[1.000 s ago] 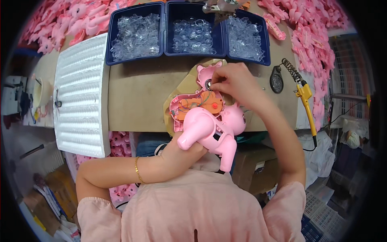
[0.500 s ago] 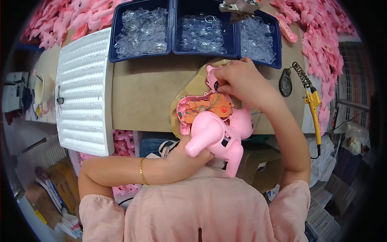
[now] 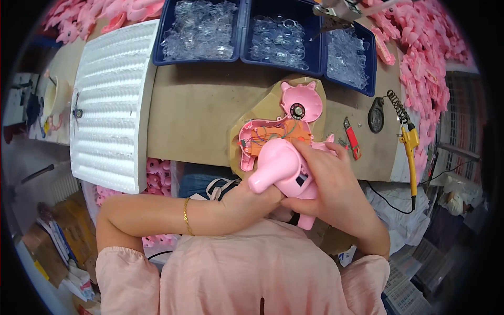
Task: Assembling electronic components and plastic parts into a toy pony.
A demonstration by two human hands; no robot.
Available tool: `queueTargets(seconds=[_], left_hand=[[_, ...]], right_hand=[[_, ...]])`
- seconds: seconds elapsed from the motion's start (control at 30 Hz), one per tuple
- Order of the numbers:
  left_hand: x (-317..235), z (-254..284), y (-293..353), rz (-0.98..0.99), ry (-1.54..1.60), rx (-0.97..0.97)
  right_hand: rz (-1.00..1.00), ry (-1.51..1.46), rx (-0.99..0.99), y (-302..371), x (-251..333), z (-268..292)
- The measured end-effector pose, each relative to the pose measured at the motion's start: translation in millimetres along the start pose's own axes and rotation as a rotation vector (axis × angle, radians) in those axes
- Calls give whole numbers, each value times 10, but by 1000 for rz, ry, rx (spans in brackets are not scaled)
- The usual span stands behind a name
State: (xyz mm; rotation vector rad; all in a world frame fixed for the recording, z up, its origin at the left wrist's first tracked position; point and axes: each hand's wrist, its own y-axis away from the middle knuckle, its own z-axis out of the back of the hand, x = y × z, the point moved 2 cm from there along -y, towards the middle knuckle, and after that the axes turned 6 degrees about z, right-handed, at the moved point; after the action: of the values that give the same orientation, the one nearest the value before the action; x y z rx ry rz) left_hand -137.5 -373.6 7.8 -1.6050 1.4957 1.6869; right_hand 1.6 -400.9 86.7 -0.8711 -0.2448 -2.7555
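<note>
A: Loose half [image 3: 277,164]?
B: Near edge, overlapping the bedded half [image 3: 310,100]. Right hand [image 3: 335,181] has fingers clamped on it; left hand [image 3: 249,199], fingers hidden, can't tell.
A: Risks?
B: Wires [image 3: 272,137] could pinch if the halves close carelessly.
A: Around?
B: Cutter [image 3: 353,143], iron [image 3: 409,138] right; tubs [image 3: 242,42] far; foam tray [image 3: 113,105] left. Loose half blocks part of the orange box [image 3: 257,145].

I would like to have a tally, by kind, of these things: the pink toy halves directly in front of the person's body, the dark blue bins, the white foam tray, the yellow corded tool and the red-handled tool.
Pink toy halves: 2
Dark blue bins: 3
White foam tray: 1
Yellow corded tool: 1
Red-handled tool: 1
Total: 8
</note>
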Motion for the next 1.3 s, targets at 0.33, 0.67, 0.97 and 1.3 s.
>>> queueTargets(seconds=[0.33,0.67,0.97,1.3], left_hand=[[-38,-41,114,-428,-1939,-582],[107,499,621,-539,-768,-411],[186,662,392,-506,-939,-792],[153,752,367,-545,-896,-731]], right_hand=[[108,-20,179,-689,-36,242],[197,223,290,-657,-208,22],[174,238,275,-666,-184,21],[196,272,300,-704,-135,19]])
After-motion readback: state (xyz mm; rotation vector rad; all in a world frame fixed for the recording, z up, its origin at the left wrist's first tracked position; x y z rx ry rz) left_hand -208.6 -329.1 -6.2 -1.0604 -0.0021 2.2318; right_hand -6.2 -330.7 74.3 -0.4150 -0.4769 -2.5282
